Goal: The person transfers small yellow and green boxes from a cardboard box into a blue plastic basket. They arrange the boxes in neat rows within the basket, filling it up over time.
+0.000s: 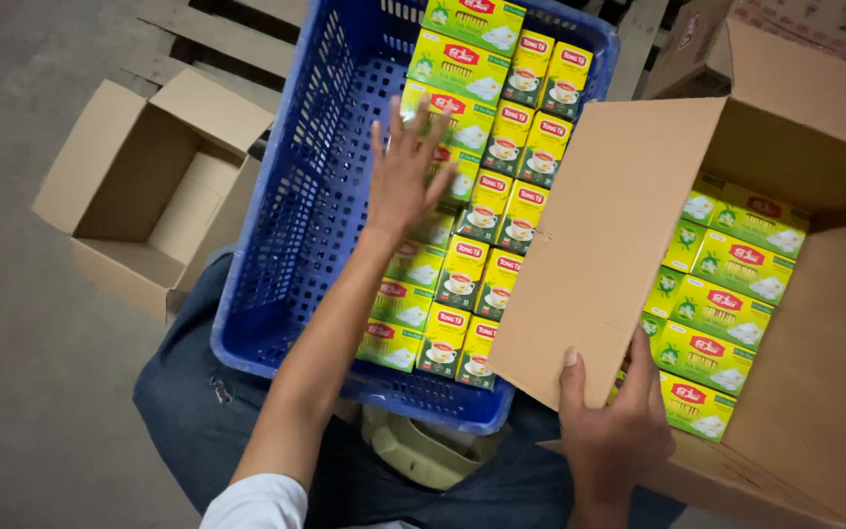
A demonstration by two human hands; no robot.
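Roughly half the blue plastic crate [286,196] holds small yellow-green tea cartons [487,211]; more fill the brown cardboard box [815,362]. Left hand [405,181] hovers spread, empty, over crate rows. Right hand [611,431] grips the box flap [604,235].

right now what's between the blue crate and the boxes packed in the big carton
The carton's raised flap, gripped at its lower edge by the right hand, stands between the blue crate and those boxes, in the head view.
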